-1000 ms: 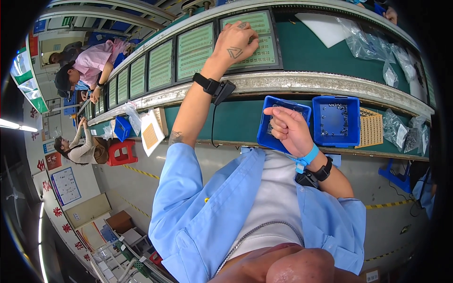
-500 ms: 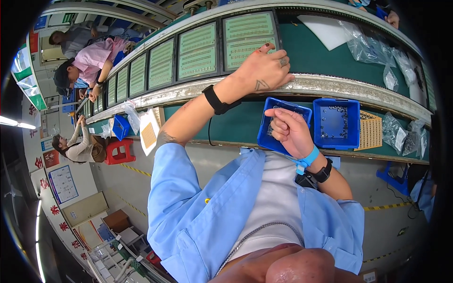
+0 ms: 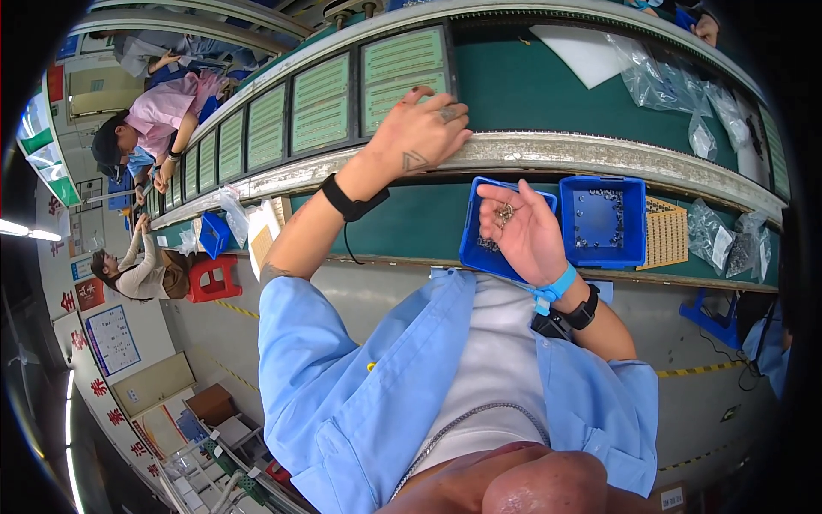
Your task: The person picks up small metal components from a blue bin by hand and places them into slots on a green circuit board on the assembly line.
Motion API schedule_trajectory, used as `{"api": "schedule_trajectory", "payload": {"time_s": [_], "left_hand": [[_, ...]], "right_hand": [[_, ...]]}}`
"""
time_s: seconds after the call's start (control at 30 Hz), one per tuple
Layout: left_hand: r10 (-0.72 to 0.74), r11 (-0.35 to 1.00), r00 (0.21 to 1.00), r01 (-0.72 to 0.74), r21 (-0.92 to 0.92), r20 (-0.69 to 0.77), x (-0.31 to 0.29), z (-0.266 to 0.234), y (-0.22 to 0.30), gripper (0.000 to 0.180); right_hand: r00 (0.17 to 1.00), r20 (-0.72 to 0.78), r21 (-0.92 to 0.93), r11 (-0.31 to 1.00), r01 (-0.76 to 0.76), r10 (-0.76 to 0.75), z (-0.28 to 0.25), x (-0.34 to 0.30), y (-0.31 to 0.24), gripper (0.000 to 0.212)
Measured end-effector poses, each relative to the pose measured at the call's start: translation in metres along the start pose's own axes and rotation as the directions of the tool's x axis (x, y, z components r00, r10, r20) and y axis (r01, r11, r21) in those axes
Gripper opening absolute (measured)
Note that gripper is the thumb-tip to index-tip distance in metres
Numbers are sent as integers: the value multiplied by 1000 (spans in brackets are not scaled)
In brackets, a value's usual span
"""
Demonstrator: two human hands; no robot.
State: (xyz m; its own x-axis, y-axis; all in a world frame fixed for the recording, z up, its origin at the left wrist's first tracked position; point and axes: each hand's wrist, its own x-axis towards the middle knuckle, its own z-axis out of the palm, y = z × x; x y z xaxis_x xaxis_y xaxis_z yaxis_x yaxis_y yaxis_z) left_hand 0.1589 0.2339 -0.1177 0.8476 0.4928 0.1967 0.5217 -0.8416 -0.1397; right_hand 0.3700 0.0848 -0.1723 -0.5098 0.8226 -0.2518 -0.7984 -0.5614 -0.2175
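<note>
My left hand (image 3: 419, 133) reaches over the metal rail to the lower right corner of the nearest black-framed green circuit panel (image 3: 402, 73). Its fingers are bent downward and closed, their tips mostly hidden; I cannot make out what they hold. Palm up, my right hand (image 3: 533, 240) is cupped around a small heap of tiny metal parts (image 3: 504, 214), its fingers curled. Below that hand is a blue bin (image 3: 473, 231) with more small parts inside. To its right stands a second blue bin (image 3: 638, 218) with metal parts scattered over its bottom.
Further framed panels (image 3: 265, 126) line the green conveyor toward the left. A white foam sheet (image 3: 574, 51) and clear plastic bags (image 3: 651, 77) lie at the far right. A tan perforated board (image 3: 664, 236) sits beside the bins. Co-workers (image 3: 163, 120) stand along the line.
The framed panels have shifted left, and my left hand has moved left with them. My right hand has turned and uncurled somewhat, showing the metal parts in its palm.
</note>
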Motion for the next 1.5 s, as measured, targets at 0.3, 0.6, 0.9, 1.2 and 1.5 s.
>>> {"api": "schedule_trajectory", "payload": {"time_s": [0.3, 0.6, 0.9, 1.2, 1.5], "left_hand": [[-184, 957, 972, 144, -252, -143, -39, -7, 33, 19], [-268, 921, 931, 173, -348, -247, -68, -42, 72, 22], [-171, 951, 952, 93, -294, -255, -73, -102, 85, 14], [-122, 950, 981, 71, -305, -154, -84, -122, 106, 14], [-256, 913, 961, 203, -353, -110, -69, -54, 77, 12]], "right_hand": [[998, 50, 177, 984, 15, -25, -8, 22, -6, 86], [984, 176, 194, 981, 3, -38, 39, 33, 25, 93], [988, 135, 56, 996, 67, -74, 93, -2, 41, 85], [990, 115, 83, 994, 70, -79, 104, -38, 60, 77], [985, 156, 143, 988, 52, -75, 51, 19, 37, 62]]}}
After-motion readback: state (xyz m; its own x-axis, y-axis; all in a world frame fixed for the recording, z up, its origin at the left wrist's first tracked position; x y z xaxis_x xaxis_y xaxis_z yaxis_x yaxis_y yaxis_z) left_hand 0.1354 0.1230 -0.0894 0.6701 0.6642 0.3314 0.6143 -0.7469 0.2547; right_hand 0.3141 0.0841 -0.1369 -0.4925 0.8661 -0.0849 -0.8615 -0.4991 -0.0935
